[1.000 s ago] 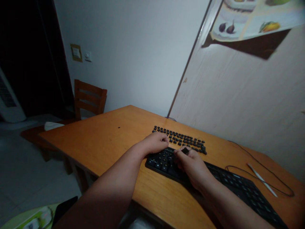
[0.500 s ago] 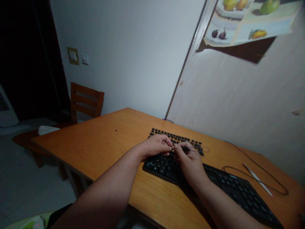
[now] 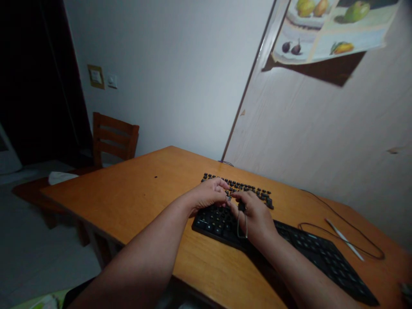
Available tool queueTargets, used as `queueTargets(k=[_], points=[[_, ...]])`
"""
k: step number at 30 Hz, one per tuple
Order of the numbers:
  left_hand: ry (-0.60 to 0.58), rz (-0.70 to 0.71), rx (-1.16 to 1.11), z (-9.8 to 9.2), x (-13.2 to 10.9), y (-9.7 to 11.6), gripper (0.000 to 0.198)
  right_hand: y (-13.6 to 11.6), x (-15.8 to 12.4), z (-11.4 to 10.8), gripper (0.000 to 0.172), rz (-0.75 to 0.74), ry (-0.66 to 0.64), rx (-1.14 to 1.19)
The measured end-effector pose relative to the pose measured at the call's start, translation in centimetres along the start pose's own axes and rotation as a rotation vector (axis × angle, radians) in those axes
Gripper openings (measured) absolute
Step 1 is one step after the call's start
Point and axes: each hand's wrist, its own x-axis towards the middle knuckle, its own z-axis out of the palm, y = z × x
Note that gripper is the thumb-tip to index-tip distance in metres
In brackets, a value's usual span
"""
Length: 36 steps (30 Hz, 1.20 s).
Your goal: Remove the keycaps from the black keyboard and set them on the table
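Note:
A black keyboard [image 3: 317, 251] lies aslant on the wooden table, with keycaps off part of its left side. Behind it stand rows of loose black keycaps [image 3: 247, 187]. Over the keyboard's left part, my left hand [image 3: 210, 195] is closed, its thumb and fingers pinched on something too small to make out. Close beside it on the right, my right hand [image 3: 252, 212] holds a small tool with a black handle and a thin wire loop [image 3: 242, 227], which hangs down below the fingers. Its thumb tip comes up to the left fingertips.
A thin white stick [image 3: 345, 239] and a dark cable [image 3: 350, 225] lie on the table [image 3: 128, 201] at the right. One small black piece [image 3: 156, 177] sits at the left. A wooden chair [image 3: 114, 137] stands beyond the far left edge, by the wall.
The wire loop tool has swung from pointing right, over the keycaps, to hanging down in my right hand. My right fingers have shifted their hold. The view has moved slightly.

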Motion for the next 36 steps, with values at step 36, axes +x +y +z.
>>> queueTargets(k=[36], points=[[0.738,0.052,0.147,-3.0,2.0,-0.7,0.017,1.6,7.8,4.3,0.023,0.154,-0.469,-0.397]])
